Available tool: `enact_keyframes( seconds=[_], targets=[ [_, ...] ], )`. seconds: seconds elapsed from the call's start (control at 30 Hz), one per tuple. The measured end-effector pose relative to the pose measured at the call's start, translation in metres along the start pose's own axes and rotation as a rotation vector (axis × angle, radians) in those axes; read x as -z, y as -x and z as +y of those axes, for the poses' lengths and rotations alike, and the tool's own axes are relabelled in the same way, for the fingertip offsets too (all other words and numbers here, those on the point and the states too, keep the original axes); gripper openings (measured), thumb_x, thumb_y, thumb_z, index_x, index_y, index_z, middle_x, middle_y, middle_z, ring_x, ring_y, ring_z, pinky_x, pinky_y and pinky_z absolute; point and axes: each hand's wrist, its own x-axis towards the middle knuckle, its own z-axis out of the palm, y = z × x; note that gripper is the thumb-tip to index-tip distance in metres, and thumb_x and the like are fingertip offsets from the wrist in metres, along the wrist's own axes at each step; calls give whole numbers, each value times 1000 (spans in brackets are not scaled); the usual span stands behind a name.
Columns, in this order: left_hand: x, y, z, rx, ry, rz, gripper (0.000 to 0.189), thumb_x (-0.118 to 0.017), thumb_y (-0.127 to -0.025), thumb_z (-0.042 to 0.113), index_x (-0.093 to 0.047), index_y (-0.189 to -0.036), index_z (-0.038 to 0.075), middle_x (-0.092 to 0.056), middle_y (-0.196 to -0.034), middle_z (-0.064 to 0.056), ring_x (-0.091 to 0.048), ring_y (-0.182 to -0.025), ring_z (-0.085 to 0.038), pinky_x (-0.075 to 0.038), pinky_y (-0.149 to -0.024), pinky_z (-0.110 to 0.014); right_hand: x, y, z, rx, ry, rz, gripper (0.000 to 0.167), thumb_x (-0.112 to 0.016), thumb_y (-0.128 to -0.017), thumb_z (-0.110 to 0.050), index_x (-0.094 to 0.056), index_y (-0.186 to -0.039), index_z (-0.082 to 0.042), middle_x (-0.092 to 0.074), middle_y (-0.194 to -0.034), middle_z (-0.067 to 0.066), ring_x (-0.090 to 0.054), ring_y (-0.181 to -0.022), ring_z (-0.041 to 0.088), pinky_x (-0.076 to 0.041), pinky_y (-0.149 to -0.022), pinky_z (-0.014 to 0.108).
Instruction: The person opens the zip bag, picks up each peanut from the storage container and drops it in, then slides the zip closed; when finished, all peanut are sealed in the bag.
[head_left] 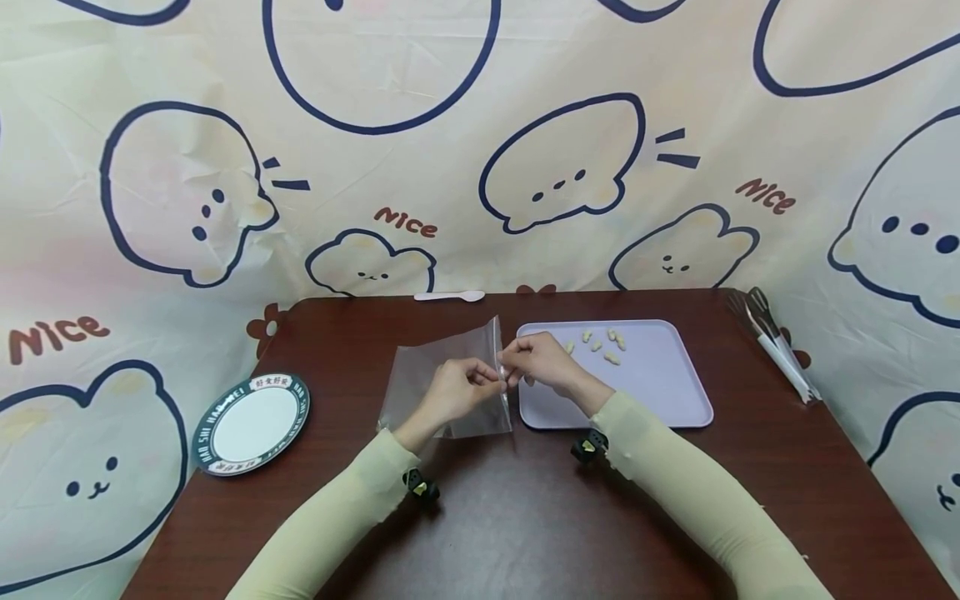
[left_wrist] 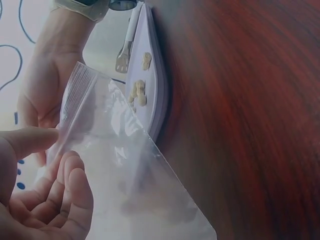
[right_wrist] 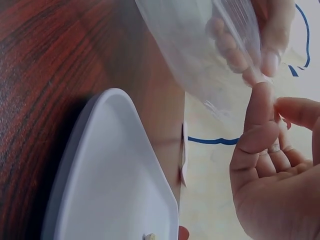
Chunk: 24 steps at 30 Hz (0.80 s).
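A clear zip-lock bag is held up over the table between both hands, its zip edge on the right. My left hand pinches that edge between thumb and fingers, the bag's body hanging beside it in the left wrist view. Close by, my right hand pinches the same edge, its fingertips near those of the left. Behind the right hand lies a pale lilac tray with several peanuts in their shells. Whether the zip is parted, I cannot tell.
On the left edge of the table sits a white plate with a green rim. A white spoon lies at the back edge. Utensils with white handles, one a slotted turner, lie along the right edge. A printed cloth hangs behind.
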Motion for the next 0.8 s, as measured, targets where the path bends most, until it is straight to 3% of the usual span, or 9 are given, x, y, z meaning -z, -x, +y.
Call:
enact_keyframes(
  seconds=[0.23,0.43,0.63,0.8],
  targets=[
    [1,0,1,-4,-2,4,19,-78,-85,34,-77,-87,16,-76,-79,1,-61,-62,-4,-46,-56,-23,1,1,-1,6,14,-24,21,-65,-95,-23,-72,-90,-5,-70,-67,0,-66,-60,13,-41,-50,23],
    [1,-1,1,-7,22,1,20,-77,-86,34,-76,-86,14,-74,-72,-1,-61,-54,-7,-42,-50,-23,-1,2,-1,11,31,-29,23,-67,-96,-27,-70,-86,-6,-70,-66,1,-67,-64,22,-42,-51,22],
    [2,-2,-1,10,74,-22,12,-72,-90,20,-77,-92,9,-75,-76,-5,-68,-59,-20,-46,-51,-22,0,1,-1,21,43,-12,22,-66,-97,-30,-72,-93,-9,-72,-76,1,-69,-83,40,-42,-53,26],
    [3,-3,-1,48,111,-24,14,-68,-93,19,-76,-94,6,-74,-74,-7,-68,-58,-16,-52,-54,-26,1,1,-1,22,59,-7,22,-64,-98,-32,-73,-96,-11,-75,-85,10,-67,-92,45,-44,-55,33]
  ],
)
